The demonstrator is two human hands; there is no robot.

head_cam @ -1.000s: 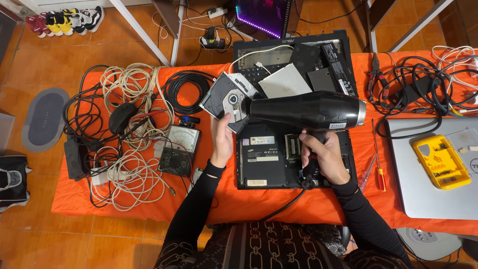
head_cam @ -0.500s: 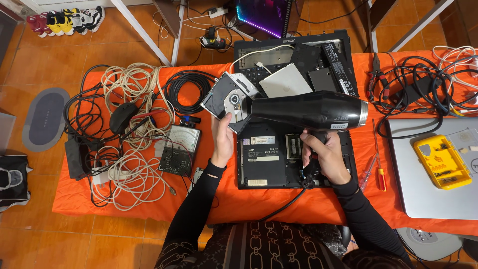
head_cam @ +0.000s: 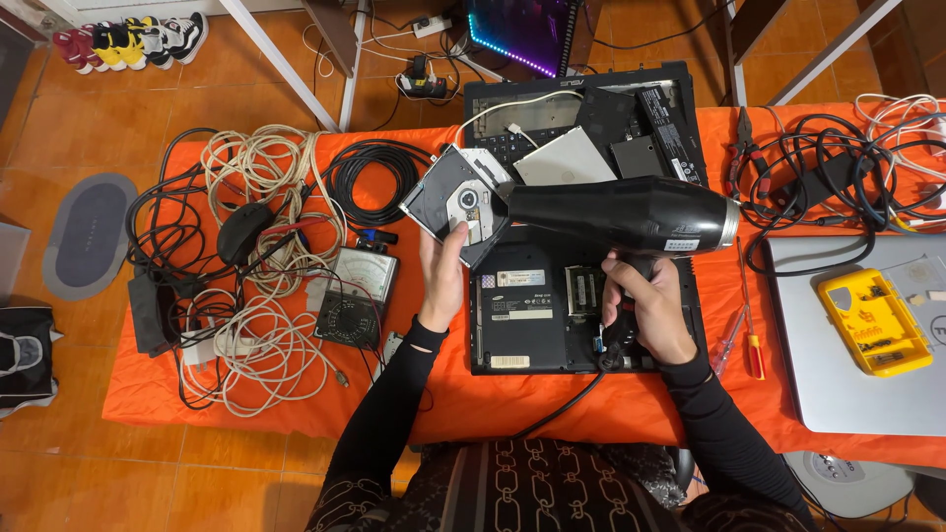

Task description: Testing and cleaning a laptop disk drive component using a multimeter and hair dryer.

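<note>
The left hand [head_cam: 443, 281] holds an optical disc drive [head_cam: 458, 204] by its near edge, thumb and fingers [head_cam: 456, 236] pinching the thin body so that it is lifted and tilted above the table [head_cam: 296, 414], over the far left corner of an upturned black laptop [head_cam: 532, 305]. The drive's round spindle faces up. The right hand [head_cam: 645, 305] has its fingers wrapped tight around the handle of a black hair dryer [head_cam: 621, 212], whose barrel lies crosswise above the laptop's far edge, its narrow end pointing at the disc drive and nearly touching it. A black cord [head_cam: 567, 404] runs from the handle toward the near edge of the table.

The laptop lies bottom up near the middle of the table, which is covered with an orange cloth. Behind it, at the far edge, rests a second opened laptop base [head_cam: 591, 118] with a grey panel on it. Toward the left edge lie a tangle of white cables [head_cam: 266, 325], a coil of black cable [head_cam: 370, 182], a black mouse [head_cam: 241, 232] and an analogue multimeter [head_cam: 355, 296]. To the right of the laptop lies a red-handled screwdriver [head_cam: 752, 350], and beyond it, by the right edge, a silver laptop [head_cam: 847, 384] carries a yellow bit case [head_cam: 872, 320]. More black and white cables [head_cam: 838, 177] pile at the far right corner.
</note>
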